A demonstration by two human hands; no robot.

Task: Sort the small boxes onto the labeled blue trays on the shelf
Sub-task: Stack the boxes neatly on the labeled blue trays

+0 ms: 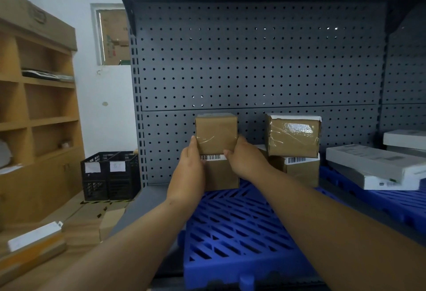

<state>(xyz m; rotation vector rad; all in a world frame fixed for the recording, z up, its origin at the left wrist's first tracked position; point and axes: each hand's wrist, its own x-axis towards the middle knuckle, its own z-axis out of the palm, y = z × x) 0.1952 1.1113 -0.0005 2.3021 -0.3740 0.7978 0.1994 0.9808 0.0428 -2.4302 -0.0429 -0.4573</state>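
Box [216, 132] mid-frame, on or just above lower box [222, 175] at back of blue tray [230, 226]; contact unclear. Left hand [192, 164] and right hand [242, 160] grip its sides, fingers curled round it. Step: placing it on the stack. Next move likely needs squaring it up, then release. Second stack [292, 138] just right, white boxes [368, 164] far right.

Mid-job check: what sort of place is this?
Probably a parcel stockroom or small warehouse: a pegboard-backed shelf, barcoded brown boxes stacked on blue slatted trays, and black labeled crates on the floor.
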